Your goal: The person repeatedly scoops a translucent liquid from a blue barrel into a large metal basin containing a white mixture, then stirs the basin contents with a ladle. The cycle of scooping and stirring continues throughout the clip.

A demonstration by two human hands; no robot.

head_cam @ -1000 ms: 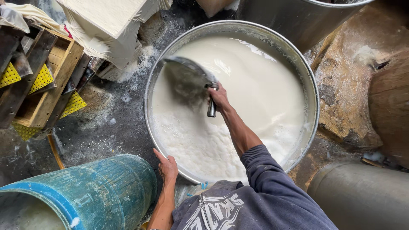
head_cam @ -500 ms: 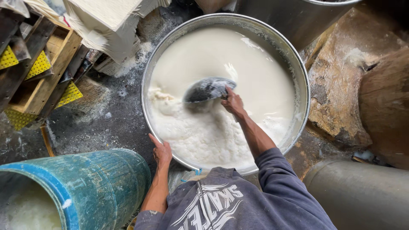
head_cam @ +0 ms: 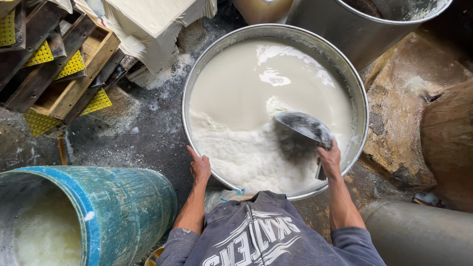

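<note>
A wide round metal vat [head_cam: 197, 74] holds white milky liquid with foamy curds along its near side. My right hand [head_cam: 330, 160] grips the handle of a dark metal scoop [head_cam: 303, 125], whose bowl sits at the liquid's surface near the vat's right side. My left hand [head_cam: 199, 165] rests on the vat's near-left rim, fingers curled over the edge. My dark blue sweatshirt fills the bottom of the view.
A blue-green barrel [head_cam: 98, 212] with white mash inside lies at lower left. Wooden frames with yellow mesh [head_cam: 64, 74] and cloth-covered white blocks [head_cam: 152, 22] stand at upper left. Metal drums [head_cam: 374, 19] and brown stone slabs [head_cam: 414, 108] crowd the right. The floor is wet and splattered.
The scoop has swept from the vat's upper left, through the middle, to its right side. My left hand stayed on the rim. The view has shifted.
</note>
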